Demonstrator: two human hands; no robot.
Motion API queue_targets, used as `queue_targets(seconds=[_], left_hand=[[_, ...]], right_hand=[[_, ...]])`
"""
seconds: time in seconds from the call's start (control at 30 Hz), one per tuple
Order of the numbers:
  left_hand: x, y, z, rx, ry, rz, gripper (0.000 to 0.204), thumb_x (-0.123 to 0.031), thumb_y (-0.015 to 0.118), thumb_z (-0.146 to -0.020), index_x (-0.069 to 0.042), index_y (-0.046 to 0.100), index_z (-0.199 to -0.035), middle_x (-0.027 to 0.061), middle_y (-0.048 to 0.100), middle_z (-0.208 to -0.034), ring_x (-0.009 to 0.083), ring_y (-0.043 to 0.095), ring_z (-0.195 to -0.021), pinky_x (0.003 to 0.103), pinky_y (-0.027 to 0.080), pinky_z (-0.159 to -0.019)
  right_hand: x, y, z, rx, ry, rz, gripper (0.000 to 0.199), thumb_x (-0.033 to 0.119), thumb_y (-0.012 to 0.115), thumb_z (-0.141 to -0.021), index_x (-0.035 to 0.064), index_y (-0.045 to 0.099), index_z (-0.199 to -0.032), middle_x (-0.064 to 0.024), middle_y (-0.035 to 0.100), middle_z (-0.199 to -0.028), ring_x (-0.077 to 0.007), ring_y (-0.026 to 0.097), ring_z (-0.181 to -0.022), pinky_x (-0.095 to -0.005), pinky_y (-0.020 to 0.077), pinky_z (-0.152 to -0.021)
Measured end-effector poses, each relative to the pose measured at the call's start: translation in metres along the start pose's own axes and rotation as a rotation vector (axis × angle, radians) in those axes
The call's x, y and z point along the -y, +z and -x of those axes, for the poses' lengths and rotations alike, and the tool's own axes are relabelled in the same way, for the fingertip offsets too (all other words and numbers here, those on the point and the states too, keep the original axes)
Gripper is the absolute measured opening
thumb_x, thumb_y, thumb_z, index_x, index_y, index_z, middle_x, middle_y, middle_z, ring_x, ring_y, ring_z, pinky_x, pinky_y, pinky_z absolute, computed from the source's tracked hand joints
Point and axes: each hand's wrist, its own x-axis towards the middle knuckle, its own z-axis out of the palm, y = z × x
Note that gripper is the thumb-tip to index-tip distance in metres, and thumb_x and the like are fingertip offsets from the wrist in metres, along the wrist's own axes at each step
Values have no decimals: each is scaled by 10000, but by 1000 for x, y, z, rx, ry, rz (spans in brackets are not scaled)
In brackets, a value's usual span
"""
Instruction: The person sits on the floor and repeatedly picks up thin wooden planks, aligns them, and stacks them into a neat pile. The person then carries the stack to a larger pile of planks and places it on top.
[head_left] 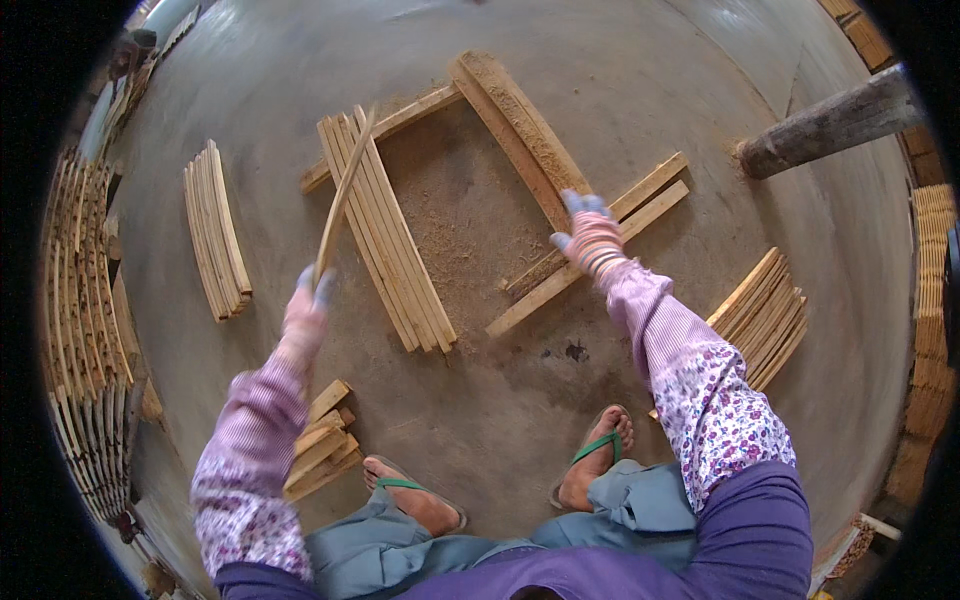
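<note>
above the slat stack (385, 235), left fingers (312, 285) clench a thin strip (342, 200); right fingers (580, 205) spread, released.

A: How many hands are there?
B: Two, both gloved: the left hand (306, 300) and the right hand (590, 238).

A: And feet?
B: Two, each in a green sandal: the left foot (412, 497) and the right foot (597, 458).

A: How many stacks of wooden slats lie on the floor?
B: I count four separate ones: a middle stack (385, 232), a left stack (215, 230), a right stack (765, 315), and a small pile (320, 440) by the left foot. More slats line the left edge, too many to count.

A: Slats lifted off the floor?
B: One single slat (343, 198).

A: Long frame boards under the middle stack?
B: About four. And one round post (825, 125).
</note>
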Motion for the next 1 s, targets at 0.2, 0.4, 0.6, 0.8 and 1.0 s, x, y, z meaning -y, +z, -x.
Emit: queue_targets(seconds=[0.2, 0.4, 0.6, 0.8, 1.0], left_hand=[[157, -133, 153, 292, -153, -449, 478, -191, 650, -932, -117, 505, -1382, 238, 520, -1407, 377, 505, -1312, 448, 406, -1090], [292, -153, 261, 311, -396, -615, 544, -38, 670, -855, -167, 512, -1360, 225, 361, -1565, 424, 302, -1467, 429, 294, -1210], [312, -140, 279, 392, -734, -629, 553, -78, 671, -867, -172, 498, -1383, 225, 449, -1491, 412, 433, -1370, 435, 385, -1127], [303, -155, 224, 356, -788, -712, 402, -173, 617, -901, -123, 600, -1300, 205, 621, -1323, 375, 592, -1227, 441, 480, -1029], [184, -99, 118, 236, -172, -521, 417, -216, 644, -899, -75, 612, -1289, 171, 619, -1318, 342, 558, -1262, 425, 441, -1074]], right_hand=[[-18, 23, -31, 193, 108, -187, 657, 264, 677, -923, 128, 415, -1510, -240, 577, -1347, -396, 557, -1255, -452, 458, -1061], [-67, 27, -48, 513, 227, -1211, 433, 95, 649, -939, 1, 590, -1358, -112, 705, -1213, -240, 658, -1077, -350, 496, -957], [-46, 24, -39, 605, 591, -1514, 233, 297, 710, -931, 118, 671, -1074, -36, 670, -933, -199, 627, -842, -407, 517, -755], [-13, 26, -31, 781, 477, -1531, 319, 290, 733, -902, 128, 610, -1149, -34, 646, -1016, -205, 603, -899, -419, 530, -766], [6, 25, 10, 996, 334, -1309, 580, 122, 773, -849, 58, 476, -1343, -125, 658, -1106, -254, 670, -1000, -417, 573, -736]])
